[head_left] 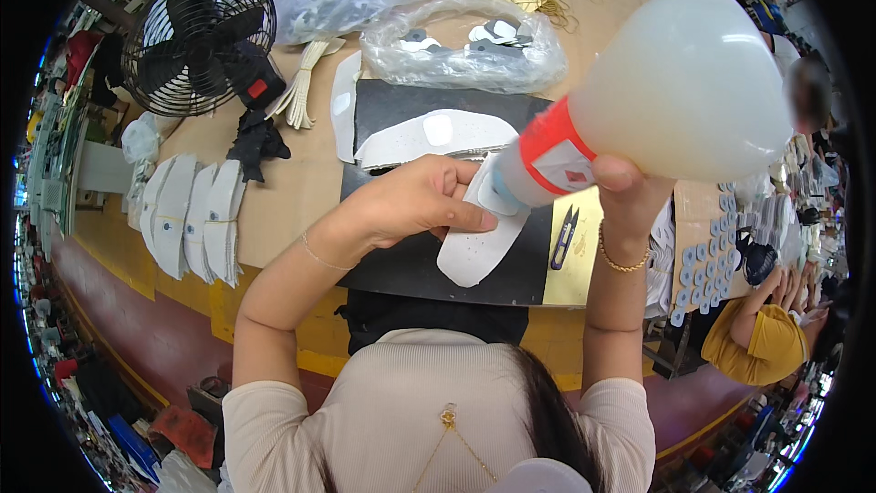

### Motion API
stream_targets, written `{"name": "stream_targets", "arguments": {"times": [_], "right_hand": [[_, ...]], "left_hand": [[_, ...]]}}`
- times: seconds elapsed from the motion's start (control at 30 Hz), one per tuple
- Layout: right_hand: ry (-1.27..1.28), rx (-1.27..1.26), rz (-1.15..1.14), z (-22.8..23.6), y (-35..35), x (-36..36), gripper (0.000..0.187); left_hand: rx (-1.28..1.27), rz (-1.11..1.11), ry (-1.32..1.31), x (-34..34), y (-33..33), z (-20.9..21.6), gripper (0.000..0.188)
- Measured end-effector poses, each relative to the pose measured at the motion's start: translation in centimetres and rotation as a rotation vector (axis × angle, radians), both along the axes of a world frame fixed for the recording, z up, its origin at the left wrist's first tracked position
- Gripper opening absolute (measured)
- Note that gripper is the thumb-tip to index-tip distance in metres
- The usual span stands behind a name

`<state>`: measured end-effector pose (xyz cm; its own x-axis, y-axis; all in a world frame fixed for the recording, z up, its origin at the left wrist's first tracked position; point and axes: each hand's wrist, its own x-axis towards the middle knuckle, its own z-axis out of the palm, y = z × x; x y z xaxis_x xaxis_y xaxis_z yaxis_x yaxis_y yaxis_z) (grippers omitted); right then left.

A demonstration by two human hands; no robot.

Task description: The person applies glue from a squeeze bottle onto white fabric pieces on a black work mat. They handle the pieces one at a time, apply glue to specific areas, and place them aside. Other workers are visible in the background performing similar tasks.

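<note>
Head view: my left grip (429, 201) pinches a white, oblong, perforated flat piece (474, 256) over a black rectangular mat (401, 265) on the tan surface (297, 173); my right grip (641, 196) holds a large, translucent, red-labelled plastic bottle (684, 91), tilted with its pale blue nozzle (503, 190) down at the piece. Whether the two touch, I cannot tell. I judge that the bottle's bulk could drag the nozzle off line, and a loose pinch could let the piece skew.

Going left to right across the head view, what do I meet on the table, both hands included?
Stacked white pieces, cream straps, left hand, dark snips, right hand, rows of blue-grey pieces.
</note>
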<state>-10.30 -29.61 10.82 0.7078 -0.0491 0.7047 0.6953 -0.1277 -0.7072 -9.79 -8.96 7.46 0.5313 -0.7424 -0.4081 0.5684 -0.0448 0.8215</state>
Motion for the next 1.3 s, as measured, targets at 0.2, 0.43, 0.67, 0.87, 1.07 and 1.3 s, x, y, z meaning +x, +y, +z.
{"name": "stream_targets", "arguments": {"times": [0.2, 0.43, 0.67, 0.87, 1.07, 1.3], "right_hand": [[-0.037, -0.246, -0.004, 0.5, -0.8, 0.4, 0.032], [0.051, -0.135, 0.099, 0.9, 0.5, 0.3, 0.029], [0.039, -0.12, 0.144, 0.9, 1.0, 0.5, 0.031], [-0.062, -0.252, 0.043, 1.0, 0.1, 0.1, 0.036], [0.05, -0.108, -0.038, -2.3, -3.3, 0.7, 0.041], [0.123, 0.597, 0.09, -3.4, -9.0, 0.4, 0.088]], "left_hand": [[-0.012, -0.003, 0.043, 0.2, 0.1, -0.1, 0.035], [0.008, -0.012, 0.07, 0.4, 0.1, 0.1, 0.039], [0.045, 0.02, 0.107, 0.6, 0.0, 1.0, 0.039], [0.0, 0.055, 0.171, 0.7, 0.7, 0.7, 0.04], [-0.049, 0.077, 0.166, 0.0, 1.2, 1.0, 0.044], [-0.137, 0.216, -0.05, 0.2, 6.1, -0.9, 0.075]]}}
